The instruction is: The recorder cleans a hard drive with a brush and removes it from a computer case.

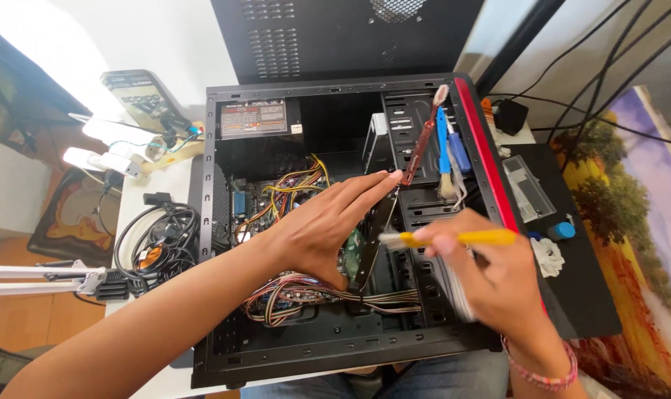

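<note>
Left hand [324, 225] reaches forward with fingers extended flat, while the right hand [490, 277] has its grip closed.

The picture was bright, like daytime. The strongest light came from the upper left of the open computer case [335, 222], where the white wall glowed so much that it washed out. The white table [165, 185] left of the case shone too. Inside the case it was darker, with deep shade under the top edge. The right hand [498, 281] and its yellow brush [453, 239] looked a little blurry. Lines far from the case bent near the picture's edges.
</note>
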